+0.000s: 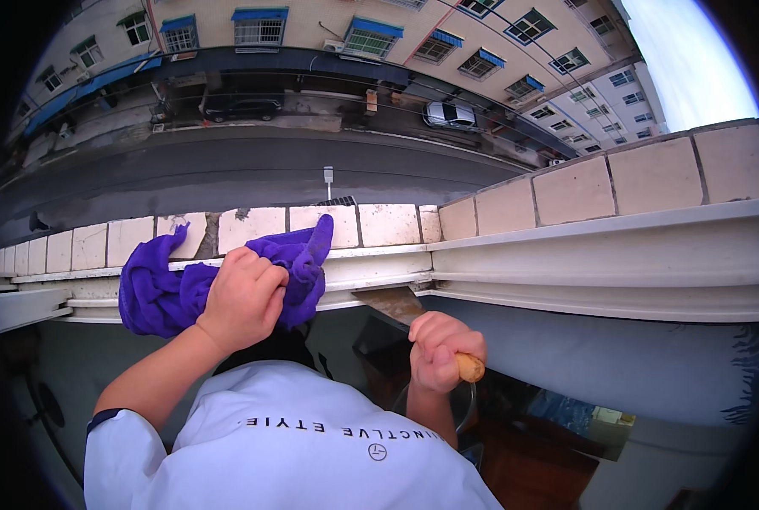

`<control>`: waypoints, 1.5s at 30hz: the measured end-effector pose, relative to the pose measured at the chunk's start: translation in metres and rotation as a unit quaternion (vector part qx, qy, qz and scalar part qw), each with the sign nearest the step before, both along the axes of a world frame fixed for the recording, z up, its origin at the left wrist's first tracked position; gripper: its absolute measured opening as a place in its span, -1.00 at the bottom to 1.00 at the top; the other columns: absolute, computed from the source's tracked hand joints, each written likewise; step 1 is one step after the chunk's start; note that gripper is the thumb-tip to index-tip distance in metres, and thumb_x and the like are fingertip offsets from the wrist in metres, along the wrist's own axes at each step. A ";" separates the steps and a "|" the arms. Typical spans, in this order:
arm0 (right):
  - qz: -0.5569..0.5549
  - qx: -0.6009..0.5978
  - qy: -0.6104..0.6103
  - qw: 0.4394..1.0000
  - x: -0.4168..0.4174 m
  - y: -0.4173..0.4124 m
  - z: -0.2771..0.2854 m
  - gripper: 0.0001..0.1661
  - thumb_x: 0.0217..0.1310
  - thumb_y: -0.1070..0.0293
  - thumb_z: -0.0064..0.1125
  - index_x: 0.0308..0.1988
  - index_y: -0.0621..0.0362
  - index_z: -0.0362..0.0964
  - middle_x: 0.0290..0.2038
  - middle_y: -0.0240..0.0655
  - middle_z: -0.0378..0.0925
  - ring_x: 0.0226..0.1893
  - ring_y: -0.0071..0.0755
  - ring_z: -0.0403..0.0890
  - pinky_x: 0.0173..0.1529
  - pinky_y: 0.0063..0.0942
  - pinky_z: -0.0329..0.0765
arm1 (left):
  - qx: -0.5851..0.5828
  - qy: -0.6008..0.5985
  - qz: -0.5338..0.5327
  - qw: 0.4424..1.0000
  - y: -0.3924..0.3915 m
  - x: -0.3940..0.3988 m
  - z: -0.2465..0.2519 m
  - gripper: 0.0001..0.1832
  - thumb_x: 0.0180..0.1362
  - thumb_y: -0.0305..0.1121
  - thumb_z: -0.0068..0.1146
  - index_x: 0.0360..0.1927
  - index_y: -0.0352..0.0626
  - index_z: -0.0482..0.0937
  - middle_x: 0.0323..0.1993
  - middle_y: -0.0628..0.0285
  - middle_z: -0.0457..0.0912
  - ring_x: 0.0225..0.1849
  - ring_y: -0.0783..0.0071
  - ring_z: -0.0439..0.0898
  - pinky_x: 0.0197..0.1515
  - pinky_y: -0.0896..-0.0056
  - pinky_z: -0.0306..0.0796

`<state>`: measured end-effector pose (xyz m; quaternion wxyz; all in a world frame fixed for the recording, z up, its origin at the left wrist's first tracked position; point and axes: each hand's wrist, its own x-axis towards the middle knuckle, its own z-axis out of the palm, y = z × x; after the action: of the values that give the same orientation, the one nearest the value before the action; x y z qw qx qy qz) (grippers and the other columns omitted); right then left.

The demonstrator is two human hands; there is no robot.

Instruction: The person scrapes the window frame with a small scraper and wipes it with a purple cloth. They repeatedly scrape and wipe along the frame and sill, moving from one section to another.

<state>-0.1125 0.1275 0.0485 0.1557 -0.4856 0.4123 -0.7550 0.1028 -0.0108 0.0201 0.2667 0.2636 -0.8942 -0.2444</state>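
A crumpled purple cloth (pixel 159 293) is gripped in my left hand (pixel 245 296). It lies over the white window track (pixel 373 275), and one twisted end sticks out past the track onto the tiled ledge (pixel 252 226). My right hand (pixel 443 347) is closed around a putty knife, whose wooden handle (pixel 471 368) shows below the fist. The knife's wide, stained metal blade (pixel 392 303) points up and left, its edge at the inner side of the track near the frame corner. Dirt specks mark parts of the track.
To the right rises a white window frame jamb (pixel 596 255), with a tiled outer wall (pixel 647 172) beyond it. Past the ledge is a drop to a street (pixel 226 153) with parked cars. A white sash end (pixel 28 309) sits at the left. Indoors, brown furniture (pixel 532 459) stands below right.
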 end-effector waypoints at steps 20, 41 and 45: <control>-0.011 0.194 -0.153 0.969 -0.026 -0.066 0.030 -0.80 0.12 0.63 0.09 -0.53 0.22 0.28 -0.71 -0.41 0.30 -0.75 -0.65 0.24 -0.59 -0.50 0.43 | 0.025 0.008 -0.001 1.000 -0.001 0.002 -0.002 -0.82 -0.14 -0.57 0.16 -0.40 -0.18 0.48 -0.47 0.16 0.43 -0.36 0.11 0.41 -0.03 0.15 0.30; -0.028 0.325 -0.208 0.922 -0.034 -0.098 0.038 -0.78 0.12 0.58 0.12 -0.53 0.16 0.26 -0.75 -0.46 0.25 -0.80 -0.66 0.18 -0.66 -0.49 0.37 | 0.057 -0.014 -0.036 0.998 -0.006 0.006 -0.005 -0.78 -0.13 -0.56 0.15 -0.33 -0.18 0.50 -0.45 0.14 0.43 -0.29 0.09 0.42 0.03 0.08 0.28; -0.034 0.322 -0.207 0.923 -0.040 -0.096 0.038 -0.78 0.14 0.55 0.12 -0.52 0.13 0.26 -0.75 -0.45 0.24 -0.79 -0.64 0.18 -0.65 -0.48 0.37 | 0.061 -0.019 -0.044 0.997 -0.006 0.006 -0.004 -0.78 -0.13 -0.55 0.15 -0.33 -0.18 0.50 -0.45 0.14 0.43 -0.29 0.10 0.42 0.03 0.08 0.28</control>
<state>-0.1523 0.0319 0.0868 0.3599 -0.2281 0.6077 -0.6701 0.1085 -0.0172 0.0158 0.2215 0.2445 -0.8933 -0.3053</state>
